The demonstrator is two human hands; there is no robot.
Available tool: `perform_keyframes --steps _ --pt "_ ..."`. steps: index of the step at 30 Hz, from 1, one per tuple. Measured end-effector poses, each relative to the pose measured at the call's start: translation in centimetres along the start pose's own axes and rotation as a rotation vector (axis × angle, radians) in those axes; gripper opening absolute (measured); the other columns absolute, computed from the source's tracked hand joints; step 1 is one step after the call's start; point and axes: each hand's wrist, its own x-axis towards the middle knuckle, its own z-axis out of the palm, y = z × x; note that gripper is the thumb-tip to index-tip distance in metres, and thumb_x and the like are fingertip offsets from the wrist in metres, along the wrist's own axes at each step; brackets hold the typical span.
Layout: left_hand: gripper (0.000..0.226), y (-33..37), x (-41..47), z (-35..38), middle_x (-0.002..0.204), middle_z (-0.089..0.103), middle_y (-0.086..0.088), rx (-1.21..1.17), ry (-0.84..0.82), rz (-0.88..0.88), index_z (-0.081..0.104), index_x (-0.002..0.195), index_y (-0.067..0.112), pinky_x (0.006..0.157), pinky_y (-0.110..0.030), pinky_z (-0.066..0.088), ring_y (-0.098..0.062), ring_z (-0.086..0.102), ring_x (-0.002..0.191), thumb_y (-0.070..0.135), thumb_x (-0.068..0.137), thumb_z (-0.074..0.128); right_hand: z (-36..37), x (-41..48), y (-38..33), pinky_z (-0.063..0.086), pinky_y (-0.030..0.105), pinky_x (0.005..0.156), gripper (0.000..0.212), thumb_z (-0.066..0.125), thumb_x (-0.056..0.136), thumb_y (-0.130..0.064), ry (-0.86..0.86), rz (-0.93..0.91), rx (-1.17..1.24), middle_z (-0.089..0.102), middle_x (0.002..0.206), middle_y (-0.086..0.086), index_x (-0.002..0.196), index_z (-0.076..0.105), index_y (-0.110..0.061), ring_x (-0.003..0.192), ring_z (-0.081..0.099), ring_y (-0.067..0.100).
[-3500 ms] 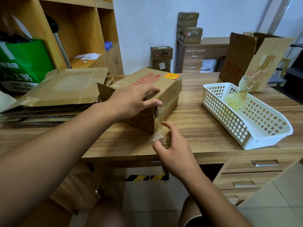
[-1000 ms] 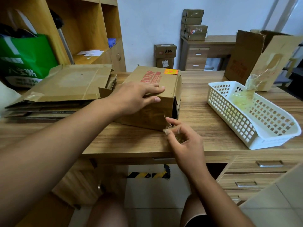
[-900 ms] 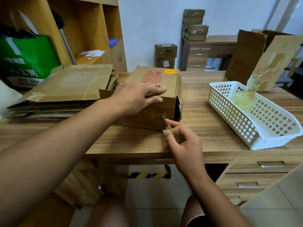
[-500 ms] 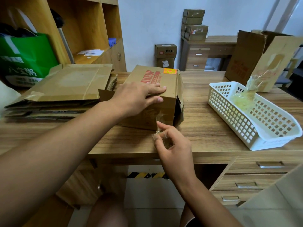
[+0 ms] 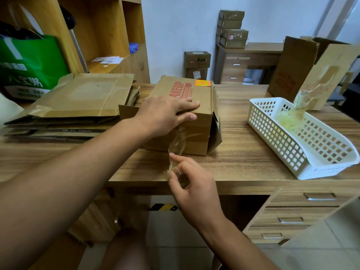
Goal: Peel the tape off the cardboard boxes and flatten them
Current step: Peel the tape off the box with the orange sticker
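Observation:
A brown cardboard box (image 5: 200, 98) with red lettering and an orange sticker lies on the wooden desk (image 5: 243, 152). My left hand (image 5: 165, 112) presses on its top, fingers spread flat and thumb over the near edge. My right hand (image 5: 191, 182) pinches a strip of clear tape (image 5: 176, 145) that runs up to the box's near face, partly peeled away. The box's right end flap hangs open.
A stack of flattened cardboard (image 5: 78, 102) lies to the left. A white plastic basket (image 5: 292, 145) holding peeled tape sits on the right, with an opened box (image 5: 303, 71) behind it. A green bag (image 5: 29, 63) and shelves stand at far left; small boxes sit on a far desk.
My right hand has pulled the tape strip left and toward me along the box's near face, and more tape is lifted off. My left hand stays on the box top.

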Motion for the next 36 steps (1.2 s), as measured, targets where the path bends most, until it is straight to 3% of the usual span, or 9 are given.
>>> perform_keyframes --steps 7,13,19,24,27,31,33,36 --pt "0.047 0.1 -0.2 -0.2 0.149 0.041 0.030 0.025 0.000 0.000 0.037 0.140 0.063 0.091 -0.036 0.040 -0.013 0.043 0.138 0.070 0.093 0.040 0.5 0.0 -1.0 0.054 0.026 0.091 0.015 0.066 0.093 -0.020 -0.011 -0.035 0.043 0.070 0.121 -0.005 0.079 0.061 -0.018 0.124 0.055 -0.007" --pt "0.049 0.6 0.2 -0.4 0.149 0.042 0.029 0.026 -0.024 -0.012 0.038 0.140 0.063 0.094 -0.036 0.040 -0.015 0.045 0.136 0.071 0.093 0.041 2.3 -2.0 -4.7 0.055 0.033 0.081 0.007 0.060 0.097 -0.028 -0.262 -0.277 -0.011 0.067 0.114 -0.008 0.094 0.061 -0.022 0.101 0.062 0.009" --pt "0.051 0.9 -0.5 -1.5 0.152 0.043 0.020 0.079 -0.085 -0.032 0.037 0.142 0.061 0.098 -0.038 0.038 -0.025 0.048 0.133 0.069 0.092 0.046 -1.0 1.0 -2.4 0.055 0.029 0.087 0.009 0.059 0.097 -0.022 -0.101 -0.004 0.158 0.067 0.113 -0.012 0.099 0.067 -0.018 0.108 0.062 0.002" --pt "0.050 0.7 -0.6 -1.4 0.154 0.039 0.023 0.059 -0.095 -0.031 0.033 0.142 0.064 0.098 -0.040 0.038 -0.025 0.046 0.134 0.068 0.094 0.046 -4.5 2.6 -1.4 0.049 0.021 0.077 0.018 0.065 0.095 -0.021 -0.040 0.052 0.221 0.067 0.107 -0.010 0.113 0.066 -0.022 0.096 0.065 0.012" --pt "0.051 0.3 -0.6 -1.1 0.154 0.036 0.028 0.043 -0.099 -0.016 0.032 0.141 0.066 0.100 -0.043 0.038 -0.023 0.044 0.136 0.068 0.093 0.047 -6.2 3.1 -1.0 0.051 0.027 0.085 0.018 0.067 0.092 -0.022 0.020 0.010 0.201 0.068 0.110 -0.010 0.109 0.067 -0.027 0.105 0.064 0.016" --pt "0.050 0.4 -0.6 -1.2 0.154 0.036 0.028 0.049 -0.104 -0.016 0.031 0.141 0.066 0.099 -0.042 0.039 -0.022 0.043 0.137 0.068 0.093 0.045 -7.6 3.6 -1.3 0.038 0.010 0.090 0.015 0.068 0.088 -0.029 -0.003 0.016 0.077 0.060 0.109 -0.019 0.096 0.066 -0.041 0.117 0.047 0.006" --pt "0.050 0.5 -0.7 -1.2 0.154 0.036 0.028 0.054 -0.101 -0.016 0.030 0.141 0.067 0.100 -0.043 0.039 -0.021 0.043 0.137 0.069 0.094 0.044 -7.9 3.9 -1.2 0.035 0.007 0.092 0.010 0.070 0.088 -0.030 -0.031 0.042 0.061 0.055 0.110 -0.017 0.092 0.065 -0.038 0.119 0.045 0.007" --pt "0.050 0.5 -0.8 -1.2 0.154 0.035 0.028 0.061 -0.101 -0.018 0.028 0.141 0.067 0.100 -0.043 0.040 -0.022 0.044 0.137 0.069 0.094 0.043 -8.1 4.3 -1.1 0.043 0.014 0.093 0.011 0.067 0.089 -0.026 -0.042 0.053 0.100 0.057 0.114 -0.011 0.095 0.059 -0.029 0.114 0.055 0.004"
